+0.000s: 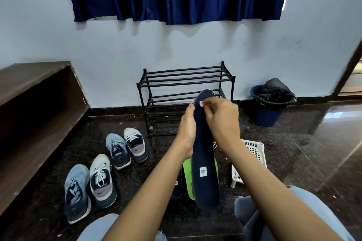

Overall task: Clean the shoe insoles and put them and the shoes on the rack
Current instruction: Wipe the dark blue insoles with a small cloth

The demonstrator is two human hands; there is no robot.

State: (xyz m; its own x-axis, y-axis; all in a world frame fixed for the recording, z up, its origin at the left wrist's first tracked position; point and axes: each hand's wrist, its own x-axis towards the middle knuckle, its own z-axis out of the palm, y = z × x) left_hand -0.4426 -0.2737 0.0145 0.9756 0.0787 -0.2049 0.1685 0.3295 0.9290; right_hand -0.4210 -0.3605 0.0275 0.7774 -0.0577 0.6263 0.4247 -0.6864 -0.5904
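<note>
Left hand: our left hand [187, 129] is raised in front of us, forearm reaching up from the lower left. It grips the left edge of the navy insole [203, 154], with the thumb lying up along that edge.
Right hand: our right hand [222, 121] comes in from the right with its back toward us. Its fingertips are bunched and pinch a small white piece [201, 103] against the insole's face near the toe end.
Navy insole: we hold it in the air, toe end up and heel end down near our knees, with a white label near the heel. In view, the toe overlaps the lower bars of the black rack [186, 82], which stands against the wall.
Shoes: four shoes [101, 180] stand on the floor to the left of our hands.
Hidden: the left fingers are behind the insole. A green insole [188, 180] and a dark insole [177, 187] lie on the floor, mostly covered by the held one and our left forearm. The white basket [254, 150] is partly behind our right forearm.
Unclear: we cannot tell whether the white piece is cloth or paper.
</note>
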